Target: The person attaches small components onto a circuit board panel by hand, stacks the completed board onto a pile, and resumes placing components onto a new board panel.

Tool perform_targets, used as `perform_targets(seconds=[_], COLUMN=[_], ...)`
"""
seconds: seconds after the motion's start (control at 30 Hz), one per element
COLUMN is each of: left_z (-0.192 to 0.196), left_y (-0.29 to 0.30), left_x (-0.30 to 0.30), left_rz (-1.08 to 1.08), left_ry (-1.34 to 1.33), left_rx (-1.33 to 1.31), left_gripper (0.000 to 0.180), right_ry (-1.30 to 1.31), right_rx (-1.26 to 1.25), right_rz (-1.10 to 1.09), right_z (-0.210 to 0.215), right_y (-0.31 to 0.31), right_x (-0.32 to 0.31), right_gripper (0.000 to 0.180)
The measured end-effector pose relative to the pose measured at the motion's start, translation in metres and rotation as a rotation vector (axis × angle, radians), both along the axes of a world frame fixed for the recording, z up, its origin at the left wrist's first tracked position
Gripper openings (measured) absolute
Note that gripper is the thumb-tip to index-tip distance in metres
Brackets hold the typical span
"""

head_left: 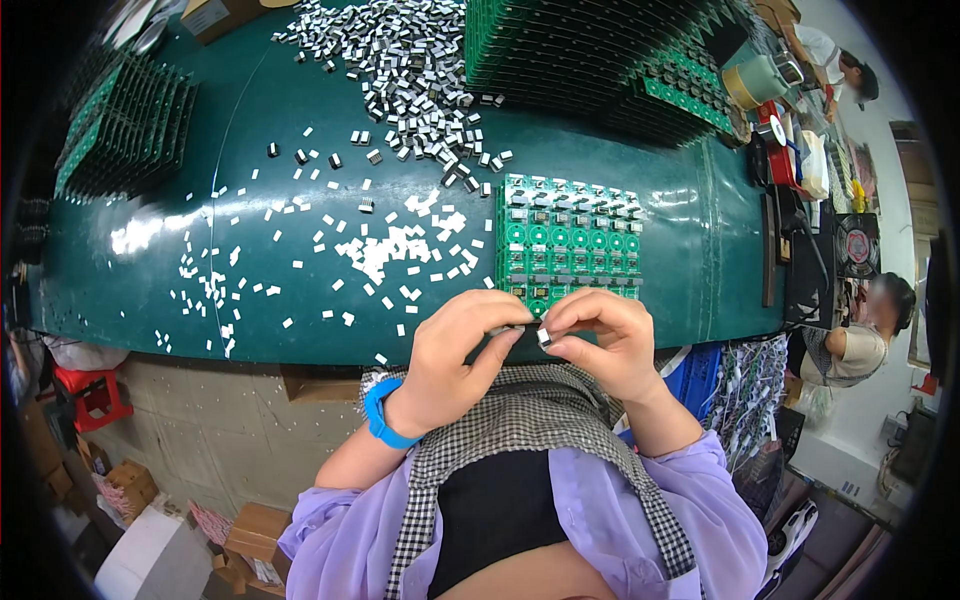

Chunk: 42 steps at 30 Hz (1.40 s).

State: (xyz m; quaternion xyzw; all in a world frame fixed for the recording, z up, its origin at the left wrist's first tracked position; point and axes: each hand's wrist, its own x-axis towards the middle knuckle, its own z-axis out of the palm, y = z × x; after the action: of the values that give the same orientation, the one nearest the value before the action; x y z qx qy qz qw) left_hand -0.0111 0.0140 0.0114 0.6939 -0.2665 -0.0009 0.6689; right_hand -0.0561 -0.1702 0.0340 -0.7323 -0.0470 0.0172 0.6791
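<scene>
My left hand [462, 345] and my right hand [600, 335] meet at the table's near edge, fingertips together. My right hand pinches a small silver and black component [543, 337]. My left hand's fingers are closed around something small that I cannot make out. A blue wristband [380, 415] circles my left wrist. Just beyond my hands lies a green circuit board panel [568, 240] carrying rows of small parts.
Small white pieces [385, 250] lie scattered over the dark green table [250, 120]. A heap of silver and black components [400, 60] sits farther back. Stacks of green boards stand at back left [125, 125] and back right [600, 55]. Another person [860, 335] sits at right.
</scene>
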Motion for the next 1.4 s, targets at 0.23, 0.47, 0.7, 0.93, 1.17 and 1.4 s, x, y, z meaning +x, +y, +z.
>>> perform_targets(seconds=[0.23,0.47,0.7,0.93,1.17,1.4], left_z=[-0.006,-0.009,-0.01,-0.014,-0.007,-0.009], left_y=[-0.001,-0.002,-0.003,-0.002,-0.004,-0.006], left_x=[0.002,0.001,0.0,-0.002,-0.001,-0.005], left_rz=[-0.063,-0.095,-0.147,-0.136,-0.105,0.022], left_ry=[-0.237,-0.198,-0.236,-0.162,-0.171,-0.233], left_rx=[0.002,-0.013,-0.105,-0.132,-0.03,0.025], left_gripper=[0.021,0.019,0.014,0.016,0.022,0.019], right_ry=[-0.058,-0.028,-0.306,-0.39,-0.521,-0.593], right_rx=[-0.074,0.01,-0.232,-0.393,-0.509,-0.597], right_rz=[0.083,0.098,0.161,0.073,-0.067,-0.159], right_z=[0.001,0.001,0.004,0.011,0.007,0.002], right_y=[-0.002,-0.005,-0.006,0.004,0.003,0.008], right_x=[0.002,0.002,0.002,-0.004,-0.007,-0.008], right_gripper=[0.013,0.016,0.023,0.022,0.021,0.022])
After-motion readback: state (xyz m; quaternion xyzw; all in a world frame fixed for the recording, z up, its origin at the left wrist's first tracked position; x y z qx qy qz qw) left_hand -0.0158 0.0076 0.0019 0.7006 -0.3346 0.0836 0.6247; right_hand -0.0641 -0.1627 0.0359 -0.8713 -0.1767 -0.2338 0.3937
